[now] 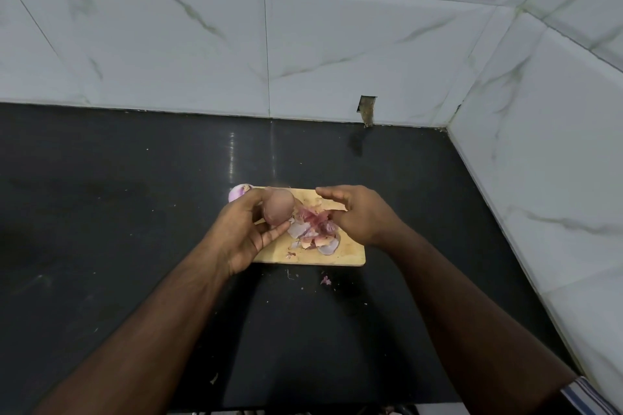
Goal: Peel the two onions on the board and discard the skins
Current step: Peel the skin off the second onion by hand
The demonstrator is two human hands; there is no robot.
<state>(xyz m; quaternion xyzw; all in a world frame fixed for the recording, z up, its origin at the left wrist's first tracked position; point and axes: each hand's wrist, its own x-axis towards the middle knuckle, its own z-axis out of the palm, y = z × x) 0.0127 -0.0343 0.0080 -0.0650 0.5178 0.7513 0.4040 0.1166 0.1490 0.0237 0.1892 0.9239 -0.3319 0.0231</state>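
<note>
Second onion (238, 193) mostly hidden behind the left hand (246, 232) — only a purple-white curve shows at the far left corner of the wooden board (350, 256). Board's left part covered by that hand. Held onion (278, 205) motion-blurred; surface detail unclear.

Left hand: fingers curled round the held onion, thumb at its lower side, lifted just above the board.

Right hand (357, 214): fingers loosely spread over the board, tips down at the heap of skins (313, 229); whether it pinches a piece I cannot tell.

A few scraps (325, 280) on the dark counter (101, 212), just in front of the board.
</note>
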